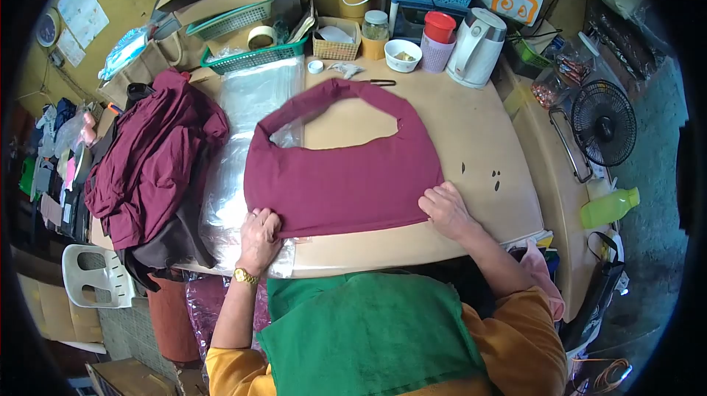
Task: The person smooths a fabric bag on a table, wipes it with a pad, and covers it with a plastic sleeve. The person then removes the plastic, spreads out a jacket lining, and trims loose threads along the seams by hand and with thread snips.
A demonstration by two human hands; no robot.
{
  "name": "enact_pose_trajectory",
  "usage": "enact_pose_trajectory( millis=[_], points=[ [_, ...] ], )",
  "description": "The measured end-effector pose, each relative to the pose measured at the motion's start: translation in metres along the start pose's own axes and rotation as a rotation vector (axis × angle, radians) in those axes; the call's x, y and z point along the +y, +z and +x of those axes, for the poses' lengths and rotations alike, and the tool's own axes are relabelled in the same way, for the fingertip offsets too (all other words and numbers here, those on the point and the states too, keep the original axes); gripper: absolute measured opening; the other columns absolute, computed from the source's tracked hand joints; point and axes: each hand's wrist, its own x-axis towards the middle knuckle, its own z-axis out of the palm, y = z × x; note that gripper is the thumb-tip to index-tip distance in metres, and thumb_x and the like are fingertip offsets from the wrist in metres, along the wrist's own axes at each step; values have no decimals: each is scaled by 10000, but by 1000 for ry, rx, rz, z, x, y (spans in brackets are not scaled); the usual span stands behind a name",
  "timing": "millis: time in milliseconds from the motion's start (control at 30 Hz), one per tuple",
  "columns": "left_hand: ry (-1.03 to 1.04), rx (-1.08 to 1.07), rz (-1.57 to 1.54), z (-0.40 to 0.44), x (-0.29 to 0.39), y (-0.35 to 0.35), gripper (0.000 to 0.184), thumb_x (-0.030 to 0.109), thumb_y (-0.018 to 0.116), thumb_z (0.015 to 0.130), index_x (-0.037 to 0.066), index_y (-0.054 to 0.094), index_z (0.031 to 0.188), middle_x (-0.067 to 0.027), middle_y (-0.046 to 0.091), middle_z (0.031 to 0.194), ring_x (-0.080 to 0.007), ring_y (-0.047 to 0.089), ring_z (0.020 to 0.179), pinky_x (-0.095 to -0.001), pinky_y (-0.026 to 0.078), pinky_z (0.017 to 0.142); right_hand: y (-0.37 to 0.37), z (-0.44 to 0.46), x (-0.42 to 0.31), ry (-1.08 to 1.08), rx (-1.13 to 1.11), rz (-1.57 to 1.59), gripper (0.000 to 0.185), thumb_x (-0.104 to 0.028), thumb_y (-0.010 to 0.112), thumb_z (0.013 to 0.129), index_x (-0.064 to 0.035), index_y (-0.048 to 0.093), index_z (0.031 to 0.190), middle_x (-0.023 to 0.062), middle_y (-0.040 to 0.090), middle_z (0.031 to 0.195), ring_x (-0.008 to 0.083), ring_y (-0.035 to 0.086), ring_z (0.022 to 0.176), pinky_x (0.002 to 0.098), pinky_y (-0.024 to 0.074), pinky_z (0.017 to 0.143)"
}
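A maroon cloth shoulder bag lies flat on the table, its wide strap looped toward the back. My left hand is closed on its lower left corner, the fingers curled over the fabric. At the lower right corner, my right hand grips the edge in the same way. Between the two hands the bottom edge runs nearly straight. Clear plastic sleeves lie to the left, partly under the bag. Beyond the strap rests a small dark tool, perhaps thread snips.
A heap of maroon fabric fills the table's left side. Along the back stand a green basket, a white bowl, a lilac cup with a red lid and a kettle. A black fan stands at the right.
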Motion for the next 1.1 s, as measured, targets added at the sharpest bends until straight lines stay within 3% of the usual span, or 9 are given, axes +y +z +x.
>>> enact_pose_trajectory(
  millis=[167,333,433,467,500,567,700,767,1100],
  points=[
    [0,-56,21,-7,-9,-1,262,6,701,553,103,519,715,-74,540,722,-300,539,727,-414,416,691,-3,3,-7,60,-55,-72,66,-60,560,776,-107,514,772,51,487,742,216,538,729,371,388,726],
    [-388,-223,-207,-10,-13,-30,216,-27,638,649,84,531,801,-90,585,752,-322,590,805,-418,433,708,-31,8,-17,325,-283,-102,111,-86,570,836,-106,589,944,78,546,921,249,560,933,412,382,819],
    [-369,-180,140,6,33,-100,394,52,657,756,56,550,1136,-171,572,1224,-360,537,1147,-470,405,909,-75,28,-30,337,-220,-28,200,-107,596,858,-96,605,1057,84,582,1074,261,548,1086,454,371,926],
    [-248,-115,97,11,50,-104,474,102,670,782,67,527,1233,-186,484,1345,-384,442,1259,-516,336,995,-70,41,-38,411,-75,41,312,-202,648,869,-89,602,1156,105,575,1222,286,508,1212,499,311,1058],
    [-132,-51,56,14,67,-102,557,151,684,808,79,504,1330,-201,396,1466,-408,347,1372,-563,266,1081,-63,55,-48,404,-81,39,312,-202,648,869,-89,602,1156,105,575,1222,286,508,1212,499,311,1058],
    [-82,-110,-49,32,106,-77,655,316,669,862,124,433,1442,-189,286,1552,-408,212,1450,-646,114,1131,-45,80,-65,354,144,135,497,-378,660,869,-108,570,1277,157,481,1398,345,384,1353,600,190,1127],
    [-196,-140,177,38,81,1,739,540,560,891,172,366,1502,-149,235,1585,-412,143,1469,-701,55,1113,18,86,-48,393,-1,-32,676,-517,636,854,-160,484,1407,177,346,1517,401,235,1436,699,83,1111],
    [-223,-123,202,37,64,9,752,537,573,884,190,350,1512,-142,224,1592,-407,142,1471,-700,65,1114,30,75,-40,457,-154,-15,741,-574,573,873,-197,389,1483,181,253,1569,426,146,1462,742,36,1085],
    [-260,-225,89,15,63,2,744,519,602,870,186,377,1497,-142,249,1584,-396,178,1464,-688,130,1114,17,55,-53,448,-342,34,785,-616,538,878,-193,342,1510,206,243,1566,438,162,1454,737,72,1088]
  ],
)
